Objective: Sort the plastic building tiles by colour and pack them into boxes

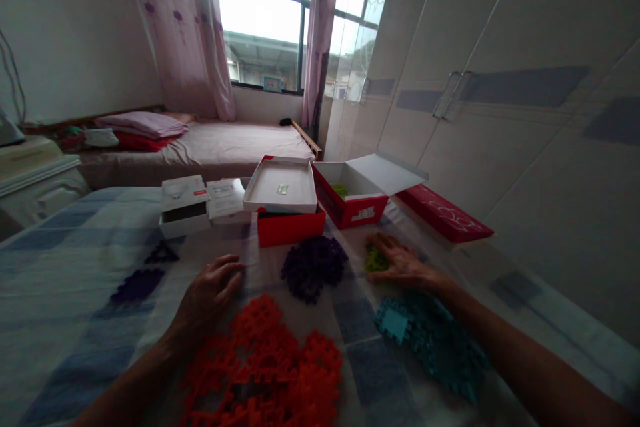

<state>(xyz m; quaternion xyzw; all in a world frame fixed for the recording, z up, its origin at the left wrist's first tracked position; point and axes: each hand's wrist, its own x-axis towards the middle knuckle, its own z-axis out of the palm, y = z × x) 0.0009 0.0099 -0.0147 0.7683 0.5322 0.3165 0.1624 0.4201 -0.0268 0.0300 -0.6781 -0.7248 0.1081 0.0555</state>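
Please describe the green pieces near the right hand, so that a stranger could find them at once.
Start at the open red box on the checked bedcover. Just in front lies the right hand, fingers on the green pieces: the smallest pile, between the purple pile and the teal pile.

Orange pieces, purple pieces, teal pieces, checked sheet

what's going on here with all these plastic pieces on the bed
A person leans over a checked bedsheet strewn with piles of interlocking plastic pieces sorted by colour. The right hand rests on a small green pile near an open red box. The left hand lies flat on the sheet beside the orange pile. A purple pile and a teal pile lie between them.
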